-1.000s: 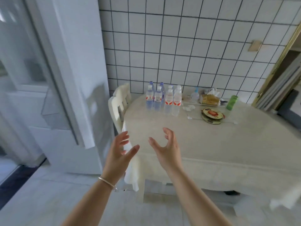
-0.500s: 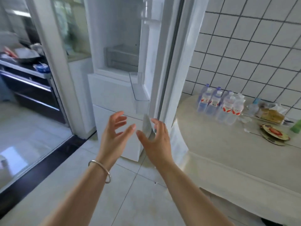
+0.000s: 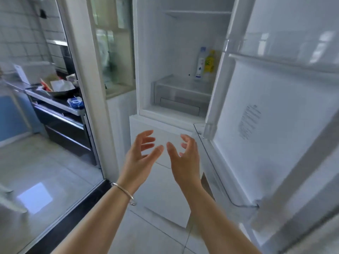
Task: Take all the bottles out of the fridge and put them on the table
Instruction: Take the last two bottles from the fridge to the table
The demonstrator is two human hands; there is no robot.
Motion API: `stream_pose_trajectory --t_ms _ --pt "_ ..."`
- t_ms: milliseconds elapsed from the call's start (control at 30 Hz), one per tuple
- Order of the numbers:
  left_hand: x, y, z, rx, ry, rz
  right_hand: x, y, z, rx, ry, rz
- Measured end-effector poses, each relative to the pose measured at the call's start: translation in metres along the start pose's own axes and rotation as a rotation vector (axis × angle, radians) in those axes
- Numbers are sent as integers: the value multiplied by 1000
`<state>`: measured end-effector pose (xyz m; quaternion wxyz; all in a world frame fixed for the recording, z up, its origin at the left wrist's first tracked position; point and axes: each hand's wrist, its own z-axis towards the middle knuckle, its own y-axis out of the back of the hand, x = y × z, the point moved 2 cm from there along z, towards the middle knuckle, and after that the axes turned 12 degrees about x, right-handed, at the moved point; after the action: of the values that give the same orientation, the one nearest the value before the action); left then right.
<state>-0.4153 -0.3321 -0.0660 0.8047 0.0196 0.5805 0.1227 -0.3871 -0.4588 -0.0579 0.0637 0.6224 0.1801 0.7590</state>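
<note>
The white fridge (image 3: 165, 110) stands open ahead of me. On its lower shelf, at the back right, stand a clear bottle with a blue cap (image 3: 200, 62) and a yellow bottle (image 3: 210, 61) beside it, upright. My left hand (image 3: 140, 157) and my right hand (image 3: 184, 158) are raised side by side in front of the fridge's lower drawers, palms facing each other, fingers loosely spread, holding nothing. Both hands are well below and short of the bottles. The table is out of view.
The open fridge door (image 3: 271, 116) stretches along the right, close to my right arm. A transparent crisper drawer (image 3: 180, 92) sits under the bottles' shelf. Left, beyond a sliding glass door frame (image 3: 88, 92), is a kitchen counter (image 3: 55, 101) with a pan and clutter.
My view has swung left from the table with its bottles to the open fridge. Both hands stay raised and empty, now in front of the fridge.
</note>
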Motion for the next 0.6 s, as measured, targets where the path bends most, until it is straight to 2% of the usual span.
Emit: stream_pose_trajectory --t_ms 367,600 --pt "80 50 185 108 -23 -145 -24 -47 174 -173 -41 14" --pt "116 75 333 290 -52 -182 -30 -66 296 -364 -115 -20"
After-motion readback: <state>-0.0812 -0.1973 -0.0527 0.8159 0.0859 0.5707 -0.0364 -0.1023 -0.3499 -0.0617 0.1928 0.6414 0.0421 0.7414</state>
